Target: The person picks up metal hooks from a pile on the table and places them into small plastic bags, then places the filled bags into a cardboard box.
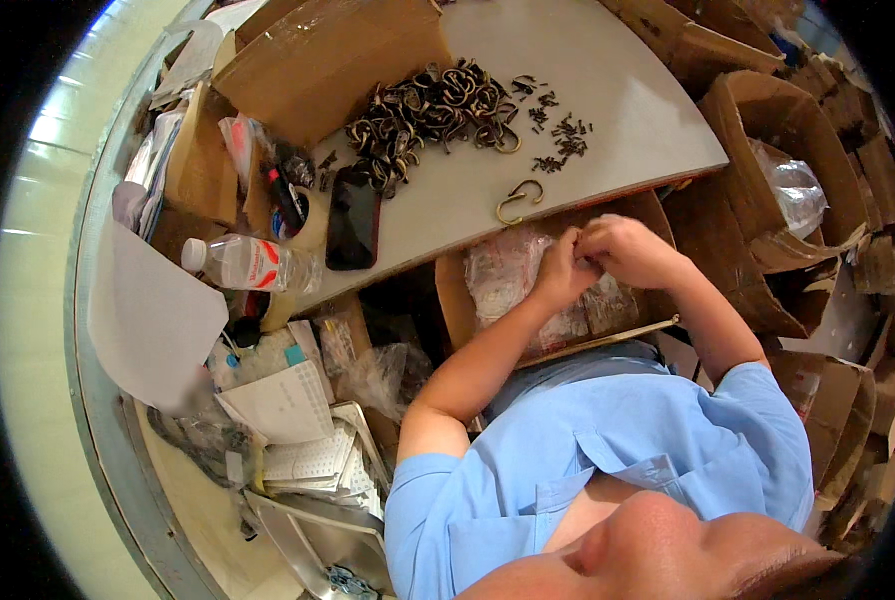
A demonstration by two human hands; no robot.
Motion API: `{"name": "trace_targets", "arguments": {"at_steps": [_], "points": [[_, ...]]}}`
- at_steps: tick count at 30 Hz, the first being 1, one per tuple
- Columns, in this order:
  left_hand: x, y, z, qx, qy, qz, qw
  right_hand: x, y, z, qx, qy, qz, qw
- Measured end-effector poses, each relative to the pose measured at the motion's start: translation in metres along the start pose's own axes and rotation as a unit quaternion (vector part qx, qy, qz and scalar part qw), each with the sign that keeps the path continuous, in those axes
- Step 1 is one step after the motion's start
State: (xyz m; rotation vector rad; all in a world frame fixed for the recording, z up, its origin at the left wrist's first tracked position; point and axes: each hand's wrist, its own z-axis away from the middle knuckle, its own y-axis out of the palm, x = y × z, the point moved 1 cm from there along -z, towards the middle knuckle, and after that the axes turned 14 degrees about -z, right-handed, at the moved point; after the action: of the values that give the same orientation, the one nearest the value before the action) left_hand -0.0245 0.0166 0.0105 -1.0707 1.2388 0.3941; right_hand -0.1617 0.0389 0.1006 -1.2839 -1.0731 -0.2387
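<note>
My left hand [562, 270] and my right hand [623, 247] meet above a cardboard box [456, 300] in front of me. Both are closed, fingertips together; whatever lies between them is too small or hidden to name. Under them, clear plastic bags [503, 280] fill the box. On the grey table just beyond, an S-shaped pair of brass-coloured curved hooks [519, 201] lies near the edge. Farther back is a heap of dark and brass-coloured curved metal pieces [438, 115]. To its right, small dark pins or screws [570, 138] are scattered.
A dark phone [353, 220] and a clear plastic bottle [253, 264] lie at the table's left. Upright cardboard [328, 70] stands behind the heap. Open cardboard boxes [768, 235] crowd the right side. Papers [313, 455] are stacked low on the left.
</note>
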Motion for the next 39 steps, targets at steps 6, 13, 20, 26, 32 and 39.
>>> {"name": "trace_targets", "arguments": {"at_steps": [6, 13, 20, 26, 32, 39], "points": [[0.005, -0.005, -0.005, 0.003, -0.078, 0.044, 0.996, -0.025, -0.025, -0.047, -0.304, 0.174, 0.039, 0.936], [0.023, 0.002, -0.008, -0.008, -0.052, 0.043, 0.998, -0.034, -0.021, -0.076, -0.293, 0.225, 0.129, 0.92], [0.019, -0.002, -0.007, -0.027, -0.031, 0.011, 0.999, -0.032, -0.021, -0.072, -0.28, 0.225, 0.124, 0.925], [0.009, -0.006, -0.014, 0.008, -0.079, 0.029, 0.996, -0.027, -0.019, -0.047, -0.243, 0.161, 0.091, 0.952], [0.005, -0.011, -0.015, 0.041, -0.036, 0.244, 0.968, 0.002, -0.018, -0.045, -0.113, 0.137, -0.037, 0.983], [-0.002, -0.012, -0.011, 0.046, -0.078, 0.201, 0.975, 0.004, 0.003, -0.085, -0.137, -0.053, 0.069, 0.987]]}}
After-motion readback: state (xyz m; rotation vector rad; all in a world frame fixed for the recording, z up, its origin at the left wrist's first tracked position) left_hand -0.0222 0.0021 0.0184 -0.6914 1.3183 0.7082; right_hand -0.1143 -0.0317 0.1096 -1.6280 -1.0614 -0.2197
